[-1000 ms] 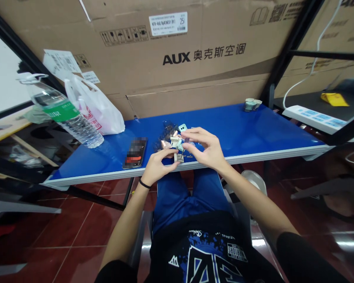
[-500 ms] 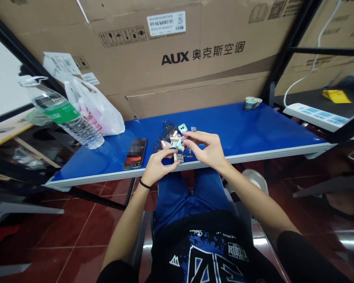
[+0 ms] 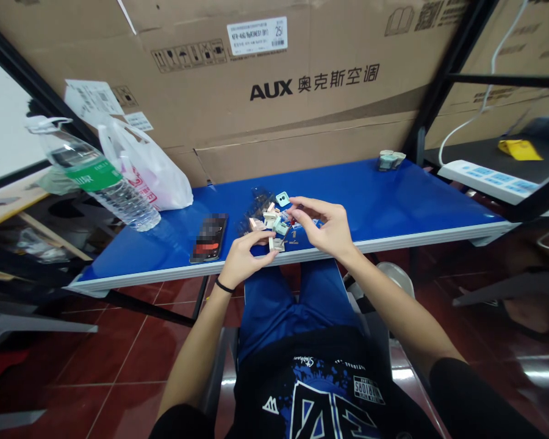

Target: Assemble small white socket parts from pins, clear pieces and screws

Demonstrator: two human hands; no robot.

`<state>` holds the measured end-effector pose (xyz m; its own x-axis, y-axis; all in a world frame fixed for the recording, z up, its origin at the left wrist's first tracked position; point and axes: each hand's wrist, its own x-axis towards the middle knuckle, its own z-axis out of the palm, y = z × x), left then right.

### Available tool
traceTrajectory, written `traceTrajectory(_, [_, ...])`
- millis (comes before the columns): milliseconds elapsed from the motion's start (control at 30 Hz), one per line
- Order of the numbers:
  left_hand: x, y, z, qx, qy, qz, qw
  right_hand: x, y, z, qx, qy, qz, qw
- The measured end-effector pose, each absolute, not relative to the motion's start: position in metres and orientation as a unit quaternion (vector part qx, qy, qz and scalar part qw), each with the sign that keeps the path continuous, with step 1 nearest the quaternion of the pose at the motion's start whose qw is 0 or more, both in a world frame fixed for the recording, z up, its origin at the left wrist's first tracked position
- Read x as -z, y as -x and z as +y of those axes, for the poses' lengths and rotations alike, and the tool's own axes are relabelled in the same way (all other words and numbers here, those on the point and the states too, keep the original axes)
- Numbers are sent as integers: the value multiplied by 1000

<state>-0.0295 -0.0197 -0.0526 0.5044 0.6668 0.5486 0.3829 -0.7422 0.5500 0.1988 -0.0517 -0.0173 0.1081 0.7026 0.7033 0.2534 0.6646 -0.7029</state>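
At the table's front edge my left hand (image 3: 247,255) pinches a small cream plastic housing (image 3: 277,245) between thumb and fingers. My right hand (image 3: 326,224) is closed at the fingertips around a small screwdriver (image 3: 291,225), whose thin shaft slants down towards the housing. Whether its tip touches the housing is too small to tell. Just beyond the hands lies a pile of small cream and pale green plastic parts (image 3: 271,218). A mint-green square piece (image 3: 282,199) with dark holes sits at the back of that pile.
A phone (image 3: 209,238) lies left of my hands on the blue table (image 3: 338,183). Further left are a large water bottle (image 3: 100,177) and a white plastic bag (image 3: 158,174). Cartons (image 3: 315,122) stand behind. A small wrapped bundle (image 3: 390,160) and a power strip (image 3: 489,180) are at right.
My right hand has shifted slightly right, and more of the screwdriver shows between it and the housing. My left hand and the housing stay in place.
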Motion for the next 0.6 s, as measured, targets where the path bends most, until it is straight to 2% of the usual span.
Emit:
traceTrajectory(167, [53, 29, -20, -390, -847, 312, 183, 17, -207, -47, -155, 374, -639, 655])
traceTrajectory(367, [55, 29, -19, -393, -846, 313, 179, 25, -233, -28, -44, 417, -655, 629])
traceTrajectory(600, [57, 29, -18, -399, -844, 311, 178, 31, -238, -20, -38, 443, -659, 606])
